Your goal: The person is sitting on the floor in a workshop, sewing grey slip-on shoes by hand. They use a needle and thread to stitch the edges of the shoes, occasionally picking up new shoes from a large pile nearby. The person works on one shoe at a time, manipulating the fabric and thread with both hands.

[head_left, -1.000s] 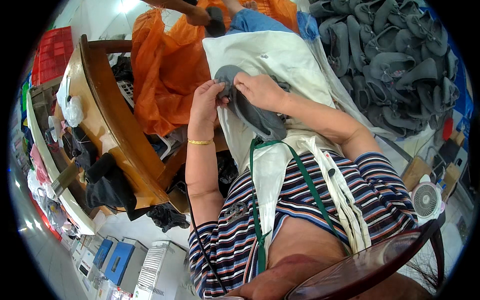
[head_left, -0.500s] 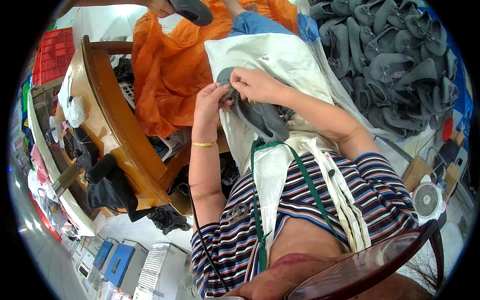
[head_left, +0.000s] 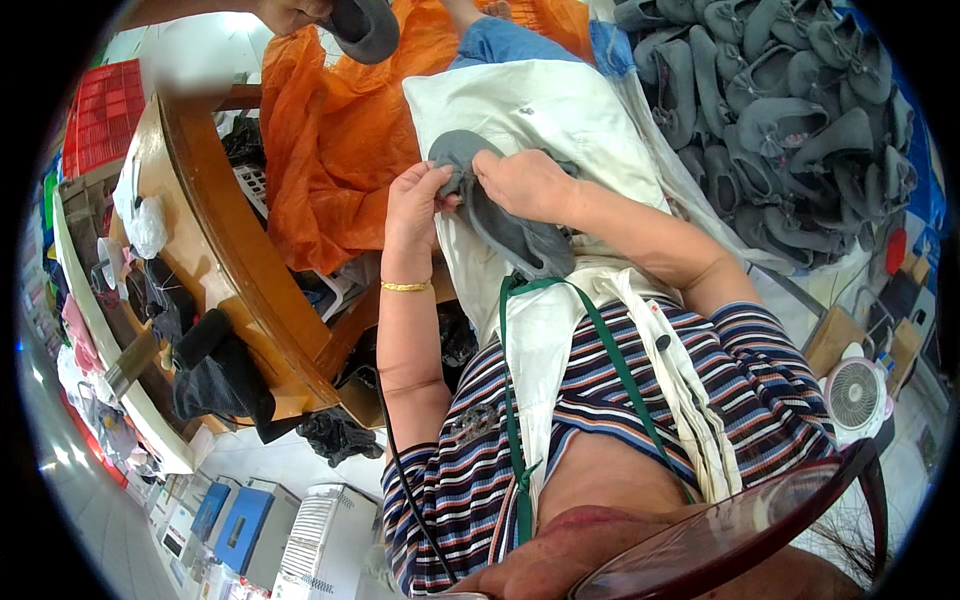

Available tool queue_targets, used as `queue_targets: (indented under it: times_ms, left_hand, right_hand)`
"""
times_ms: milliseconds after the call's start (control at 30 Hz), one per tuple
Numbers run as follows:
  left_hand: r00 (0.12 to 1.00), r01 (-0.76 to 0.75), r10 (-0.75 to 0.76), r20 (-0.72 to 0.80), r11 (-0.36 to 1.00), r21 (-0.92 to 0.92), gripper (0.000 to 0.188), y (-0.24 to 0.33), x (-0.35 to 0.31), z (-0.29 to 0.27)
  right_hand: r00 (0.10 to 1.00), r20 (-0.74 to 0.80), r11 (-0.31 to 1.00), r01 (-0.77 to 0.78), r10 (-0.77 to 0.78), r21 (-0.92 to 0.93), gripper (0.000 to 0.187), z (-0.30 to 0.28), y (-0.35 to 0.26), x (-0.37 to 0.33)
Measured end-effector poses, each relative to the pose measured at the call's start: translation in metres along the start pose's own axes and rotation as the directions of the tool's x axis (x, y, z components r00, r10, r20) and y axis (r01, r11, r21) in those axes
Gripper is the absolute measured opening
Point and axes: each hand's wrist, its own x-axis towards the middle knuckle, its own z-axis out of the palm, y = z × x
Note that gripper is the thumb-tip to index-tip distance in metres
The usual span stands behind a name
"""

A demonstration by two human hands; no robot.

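Note:
Over the cream apron cloth (head_left: 480,95) on my lap lies a grey slip-on shoe (head_left: 525,235), its opening facing up. My left hand (head_left: 412,200) pinches one edge of it near the far end. On the other side my right hand (head_left: 525,185) has closed fingers on the shoe's rim. Whatever small detail sits between the fingertips is too small to make out. Part of the shoe is hidden beneath my right hand.
At upper right is a heap of grey shoes (head_left: 770,120). A co-worker's hand (head_left: 295,14) holds another grey shoe (head_left: 362,28) at upper left. Orange sheeting (head_left: 330,150) spreads beside my lap. A curved wooden table (head_left: 215,240) stands left; a fan (head_left: 856,397) is at lower right.
My right hand has shifted slightly right along the rim, and more of the shoe's far end shows between my hands. The co-worker's hand and shoe have moved a little left.

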Motion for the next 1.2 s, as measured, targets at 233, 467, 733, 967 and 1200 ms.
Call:
queue_targets:
  times_ms: [233,467,733,967,1200]
  left_hand:
    - [1.000,0.023,-0.023,0.017,1.000,-0.002,0.007,0.001,-0.001,0.000]
    - [0.999,0.031,-0.031,0.018,0.999,0.019,0.009,0.001,0.002,-0.004]
    - [0.999,0.011,-0.008,0.039,0.997,-0.076,0.006,-0.003,-0.001,-0.003]
    - [1.000,-0.004,0.003,0.029,1.000,0.029,0.009,0.001,-0.003,0.000]
    - [0.997,-0.048,0.056,-0.048,0.987,0.153,0.015,-0.003,-0.002,0.007]
  right_hand:
    - [0.994,-0.017,0.980,0.101,-0.105,-0.172,0.014,0.007,0.001,-0.004]
    - [0.992,-0.027,0.965,0.112,-0.121,-0.238,0.015,0.014,-0.002,-0.002]
    - [0.989,-0.093,0.927,-0.073,0.115,0.369,0.014,0.012,-0.005,0.012]
    - [0.919,0.265,0.737,-0.391,0.290,0.551,0.015,-0.019,-0.018,0.029]
    - [0.983,-0.183,0.963,0.047,0.002,0.265,0.015,-0.011,-0.010,0.027]
